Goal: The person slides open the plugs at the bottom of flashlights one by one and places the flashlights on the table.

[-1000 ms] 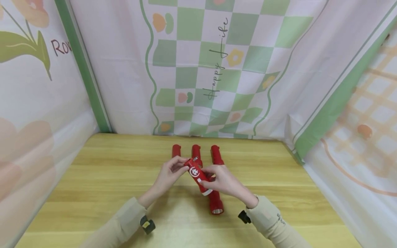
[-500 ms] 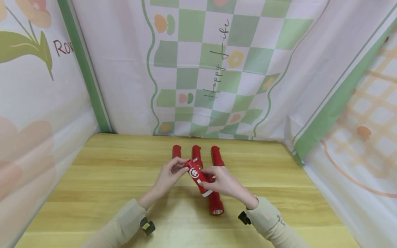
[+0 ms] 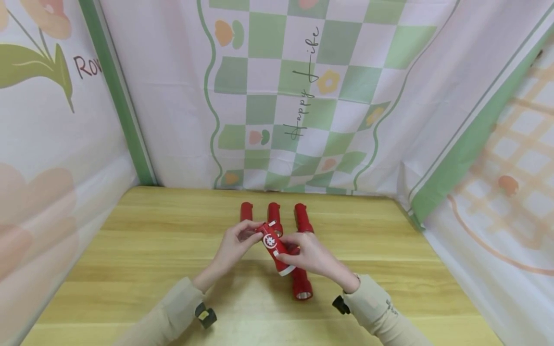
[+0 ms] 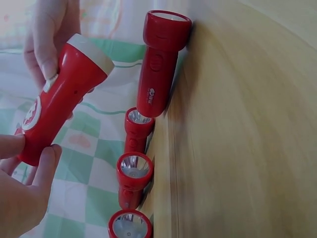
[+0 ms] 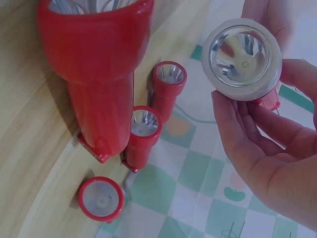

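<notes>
Between both hands a red flashlight (image 3: pixel 270 241) with a white rim and a white round emblem is held tilted above the table. My left hand (image 3: pixel 233 246) pinches its tail end between thumb and fingers. My right hand (image 3: pixel 315 255) grips it nearer the lamp end, the thumb at the white switch (image 4: pixel 50 83). In the right wrist view the flashlight's white rim (image 5: pixel 210 74) and silvery reflector face the camera. Just beyond and below it, a larger all-red flashlight (image 3: pixel 301 287) lies on the table, lens toward me, partly hidden by the right hand.
Three smaller red flashlights lie in a row at the back of the wooden table (image 3: pixel 173 269): the left one (image 3: pixel 246 210), the middle one (image 3: pixel 273 211) and the right one (image 3: pixel 303 218). A patterned curtain (image 3: pixel 182 120) hangs behind the table, with more cloth at both sides.
The held flashlight's lamp end has swung slightly left and toward me, the right thumb shifting with it. Both hands keep their hold. The flashlights on the table have not moved.
</notes>
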The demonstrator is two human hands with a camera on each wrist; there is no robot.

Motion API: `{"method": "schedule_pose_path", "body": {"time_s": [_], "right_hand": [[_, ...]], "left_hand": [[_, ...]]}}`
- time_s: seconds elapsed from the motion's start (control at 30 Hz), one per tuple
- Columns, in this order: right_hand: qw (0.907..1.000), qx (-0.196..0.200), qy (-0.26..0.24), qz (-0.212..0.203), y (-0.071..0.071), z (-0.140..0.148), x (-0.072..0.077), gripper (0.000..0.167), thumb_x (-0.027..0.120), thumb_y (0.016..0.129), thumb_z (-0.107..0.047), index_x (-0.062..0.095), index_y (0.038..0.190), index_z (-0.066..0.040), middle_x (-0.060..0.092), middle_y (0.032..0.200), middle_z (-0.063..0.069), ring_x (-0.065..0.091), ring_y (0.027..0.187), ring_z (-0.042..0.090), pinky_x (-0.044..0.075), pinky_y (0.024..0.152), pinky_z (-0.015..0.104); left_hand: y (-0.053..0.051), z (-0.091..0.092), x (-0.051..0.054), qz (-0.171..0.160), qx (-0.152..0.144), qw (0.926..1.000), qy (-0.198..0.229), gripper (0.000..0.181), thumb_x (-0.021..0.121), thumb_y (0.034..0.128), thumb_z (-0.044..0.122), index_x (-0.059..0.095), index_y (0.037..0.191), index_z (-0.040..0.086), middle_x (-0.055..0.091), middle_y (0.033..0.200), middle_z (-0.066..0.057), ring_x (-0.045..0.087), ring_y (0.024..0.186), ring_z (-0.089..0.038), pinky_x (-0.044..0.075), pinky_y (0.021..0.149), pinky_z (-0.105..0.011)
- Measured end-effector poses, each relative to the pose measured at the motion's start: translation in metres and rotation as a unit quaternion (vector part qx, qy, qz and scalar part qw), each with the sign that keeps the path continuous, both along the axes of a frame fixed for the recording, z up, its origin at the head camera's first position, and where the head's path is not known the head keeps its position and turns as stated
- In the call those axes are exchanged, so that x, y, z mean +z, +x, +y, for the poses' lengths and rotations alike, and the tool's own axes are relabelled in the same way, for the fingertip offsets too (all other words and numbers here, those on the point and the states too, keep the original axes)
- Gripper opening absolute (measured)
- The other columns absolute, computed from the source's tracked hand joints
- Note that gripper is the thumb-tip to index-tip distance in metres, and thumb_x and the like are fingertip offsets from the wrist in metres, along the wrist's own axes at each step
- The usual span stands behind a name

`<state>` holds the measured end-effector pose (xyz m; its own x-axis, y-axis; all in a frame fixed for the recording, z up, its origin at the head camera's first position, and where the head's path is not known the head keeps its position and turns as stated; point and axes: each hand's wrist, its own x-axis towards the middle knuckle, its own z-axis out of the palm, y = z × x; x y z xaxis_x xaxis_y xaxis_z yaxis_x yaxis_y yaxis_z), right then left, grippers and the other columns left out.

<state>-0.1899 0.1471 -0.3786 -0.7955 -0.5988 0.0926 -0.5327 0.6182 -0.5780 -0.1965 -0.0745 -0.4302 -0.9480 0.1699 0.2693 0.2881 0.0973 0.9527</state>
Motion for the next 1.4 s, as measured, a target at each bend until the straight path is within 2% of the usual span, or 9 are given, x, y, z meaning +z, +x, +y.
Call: {"method": "schedule_pose_path", "body": {"time_s": [0.2, 0.47, 0.63, 0.73, 0.97, 1.13, 1.27, 1.4], "right_hand": [[1.0000, 0.002, 0.000, 0.009, 0.000, -0.002, 0.000, 0.025, 0.073, 0.089, -0.021, 0.071, 0.111, -0.009, 0.074, 0.093, -0.001, 0.061, 0.075, 0.002, 0.055, 0.068, 0.017], [0.9998, -0.002, 0.001, 0.021, 0.002, -0.004, -0.003, 0.025, 0.074, 0.089, -0.023, 0.071, 0.110, -0.009, 0.073, 0.093, -0.001, 0.060, 0.077, 0.002, 0.060, 0.070, 0.029], [0.9999, -0.005, 0.004, 0.012, 0.003, -0.005, -0.003, 0.027, 0.074, 0.089, -0.025, 0.071, 0.111, -0.009, 0.072, 0.093, -0.001, 0.060, 0.078, 0.003, 0.056, 0.069, 0.020], [0.9999, -0.012, 0.007, 0.005, 0.004, -0.005, -0.003, 0.028, 0.074, 0.089, -0.026, 0.070, 0.112, -0.010, 0.072, 0.095, -0.002, 0.060, 0.079, 0.004, 0.056, 0.069, 0.020], [0.9997, -0.023, 0.008, -0.001, 0.005, -0.006, -0.006, 0.030, 0.074, 0.089, -0.027, 0.070, 0.114, -0.011, 0.073, 0.100, -0.002, 0.064, 0.085, 0.008, 0.061, 0.078, 0.036], [0.9996, -0.027, -0.003, -0.005, 0.006, -0.007, -0.006, 0.038, 0.073, 0.090, -0.028, 0.067, 0.122, -0.009, 0.074, 0.100, -0.001, 0.066, 0.088, 0.009, 0.061, 0.081, 0.040], [0.9995, -0.029, -0.009, -0.014, 0.006, -0.007, -0.007, 0.047, 0.073, 0.090, -0.028, 0.062, 0.131, -0.007, 0.074, 0.104, 0.001, 0.067, 0.092, 0.012, 0.060, 0.081, 0.033], [0.9997, -0.020, -0.009, -0.014, 0.006, -0.006, -0.009, 0.046, 0.073, 0.090, -0.028, 0.062, 0.128, -0.006, 0.074, 0.106, 0.003, 0.068, 0.094, 0.015, 0.058, 0.081, 0.026]], "left_hand": [[-0.003, -0.001, 0.000, -0.041, -0.025, 0.9982, 0.036, 0.030, 0.068, 0.0934, 0.011, 0.065, 0.121, 0.001, 0.065, 0.126, -0.021, 0.069, 0.106, -0.029, 0.061, 0.089, -0.029], [-0.004, -0.003, 0.000, -0.061, -0.025, 0.9970, 0.040, 0.030, 0.068, 0.0929, 0.010, 0.064, 0.121, 0.000, 0.066, 0.121, -0.023, 0.069, 0.102, -0.022, 0.060, 0.089, -0.029], [-0.005, -0.004, 0.000, -0.070, -0.025, 0.9966, 0.035, 0.029, 0.068, 0.0927, 0.010, 0.064, 0.120, 0.000, 0.066, 0.123, -0.021, 0.069, 0.104, -0.023, 0.060, 0.090, -0.028], [-0.005, -0.005, 0.001, -0.075, -0.026, 0.9963, 0.032, 0.029, 0.068, 0.0926, 0.010, 0.064, 0.120, 0.000, 0.065, 0.125, -0.021, 0.069, 0.106, -0.025, 0.060, 0.090, -0.028], [-0.005, -0.007, 0.001, -0.081, -0.034, 0.9956, 0.031, 0.030, 0.067, 0.0933, 0.010, 0.063, 0.121, -0.002, 0.065, 0.122, -0.022, 0.069, 0.105, -0.023, 0.060, 0.090, -0.028], [-0.005, -0.009, 0.002, -0.091, -0.031, 0.9944, 0.044, 0.031, 0.067, 0.0932, 0.008, 0.062, 0.122, -0.003, 0.064, 0.122, -0.024, 0.069, 0.106, -0.024, 0.060, 0.089, -0.028], [-0.006, -0.010, 0.001, -0.098, -0.029, 0.9936, 0.049, 0.031, 0.066, 0.0933, 0.008, 0.062, 0.122, -0.004, 0.063, 0.125, -0.024, 0.069, 0.110, -0.028, 0.060, 0.089, -0.029], [-0.006, -0.011, 0.000, -0.103, -0.026, 0.9931, 0.050, 0.031, 0.066, 0.0935, 0.008, 0.062, 0.122, -0.004, 0.062, 0.127, -0.023, 0.067, 0.113, -0.031, 0.060, 0.090, -0.031]]}}
